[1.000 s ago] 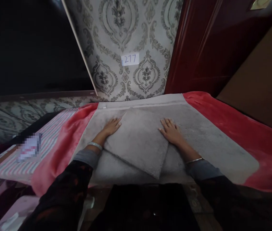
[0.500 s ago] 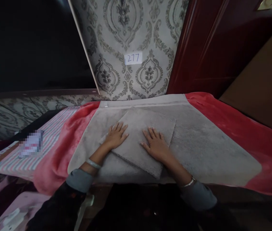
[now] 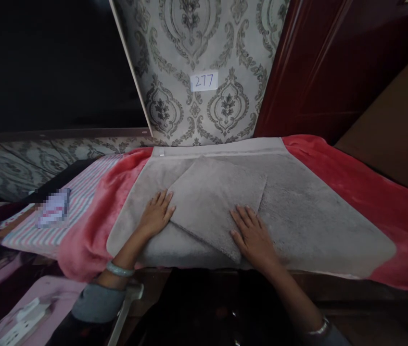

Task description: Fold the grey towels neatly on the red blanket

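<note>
A grey, plush square of cloth (image 3: pixel 214 197), perhaps a folded towel or cushion cover, lies turned like a diamond on a larger grey plush mat (image 3: pixel 315 226). My left hand (image 3: pixel 156 212) rests flat with fingers stretched at the square's left corner. On its lower right edge lies my right hand (image 3: pixel 253 235), palm down and fingers spread. Neither hand grips anything. Beneath the mat spreads a red fleece blanket (image 3: pixel 355 178), showing on both sides.
At the left are a striped cloth (image 3: pixel 84 192) and a blurred-out packet (image 3: pixel 54 209). A white power strip (image 3: pixel 23 327) sits low on a pink surface. Behind stand a dark television (image 3: pixel 52 67), a patterned wall with a "277" label (image 3: pixel 204 81), and a dark red door (image 3: pixel 308 67).
Both hands have slid outward from the middle of the square toward its edges, the left one leftward, the right one rightward and nearer me. The square lies much as before.
</note>
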The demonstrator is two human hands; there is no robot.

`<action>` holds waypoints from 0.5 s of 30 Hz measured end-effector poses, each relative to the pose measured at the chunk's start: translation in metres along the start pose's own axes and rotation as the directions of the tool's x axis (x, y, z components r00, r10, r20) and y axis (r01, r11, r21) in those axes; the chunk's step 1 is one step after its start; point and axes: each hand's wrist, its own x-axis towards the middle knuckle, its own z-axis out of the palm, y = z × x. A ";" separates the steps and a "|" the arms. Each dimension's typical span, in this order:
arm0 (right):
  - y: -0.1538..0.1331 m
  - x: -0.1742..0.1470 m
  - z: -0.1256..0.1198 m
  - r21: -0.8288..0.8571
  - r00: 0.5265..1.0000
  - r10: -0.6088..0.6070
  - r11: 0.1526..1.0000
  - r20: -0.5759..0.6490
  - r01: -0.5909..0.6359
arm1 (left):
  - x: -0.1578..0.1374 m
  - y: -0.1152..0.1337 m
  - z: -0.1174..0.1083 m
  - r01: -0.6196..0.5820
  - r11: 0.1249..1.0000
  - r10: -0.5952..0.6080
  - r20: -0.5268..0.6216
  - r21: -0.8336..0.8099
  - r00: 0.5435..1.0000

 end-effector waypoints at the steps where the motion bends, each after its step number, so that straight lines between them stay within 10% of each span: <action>1: 0.001 -0.007 0.002 0.010 1.000 0.008 1.000 -0.020 -0.008 | -0.003 -0.001 0.001 0.007 1.000 -0.007 -0.006 -0.005 1.000; 15: 0.008 -0.056 0.009 0.063 0.988 0.016 0.998 -0.155 -0.007 | -0.035 0.006 -0.003 0.051 0.997 -0.057 -0.099 -0.066 0.993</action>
